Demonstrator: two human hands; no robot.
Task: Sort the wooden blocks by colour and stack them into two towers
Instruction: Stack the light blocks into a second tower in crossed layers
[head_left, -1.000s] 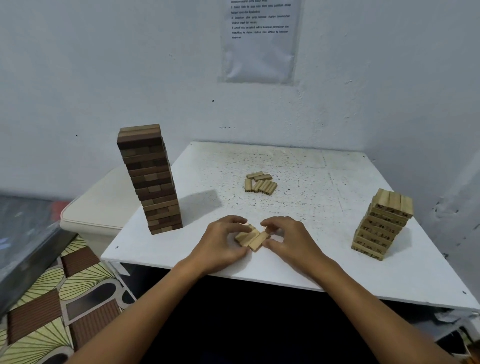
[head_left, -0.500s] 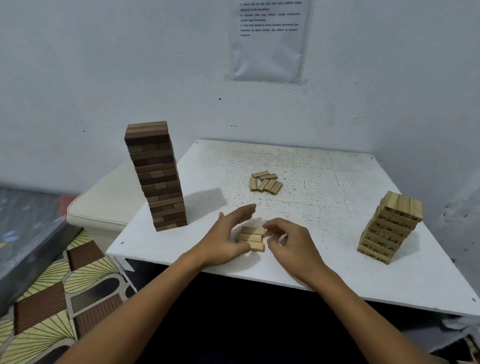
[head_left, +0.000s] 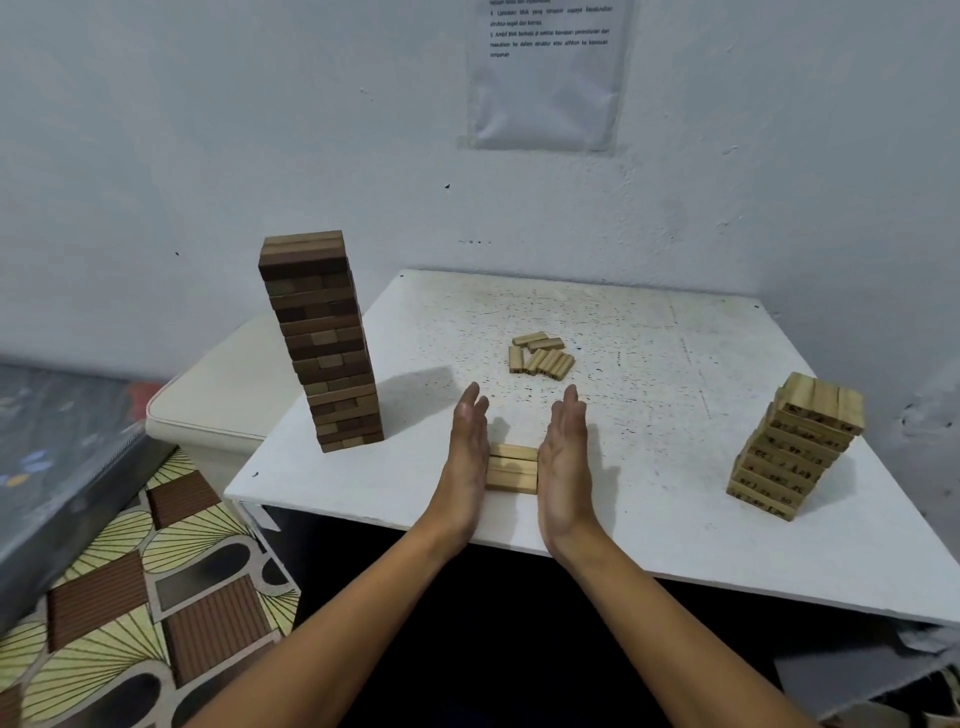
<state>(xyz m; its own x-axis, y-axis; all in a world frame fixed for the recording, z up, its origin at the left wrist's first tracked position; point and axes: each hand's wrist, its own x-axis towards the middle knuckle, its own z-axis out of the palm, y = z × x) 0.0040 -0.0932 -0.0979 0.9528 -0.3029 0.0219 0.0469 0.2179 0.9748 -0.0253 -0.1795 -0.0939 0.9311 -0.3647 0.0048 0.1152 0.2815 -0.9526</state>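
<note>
White speckled table (head_left: 675, 519), two towers up, a few pale blocks left to place.

Nearest me, the left hand (head_left: 466, 457) and right hand (head_left: 563, 457) stand flat, fingers straight, pressing the ends of a trio of pale blocks (head_left: 511, 467) to square them. Beyond lies a loose heap of pale blocks (head_left: 540, 356); the dark tower (head_left: 322, 343) looks finished at left, the pale tower (head_left: 797, 447) is shorter at right. Behind: a patterned floor (head_left: 130, 597), a cream stool (head_left: 228, 384), a taped notice (head_left: 545, 73) on the wall.
</note>
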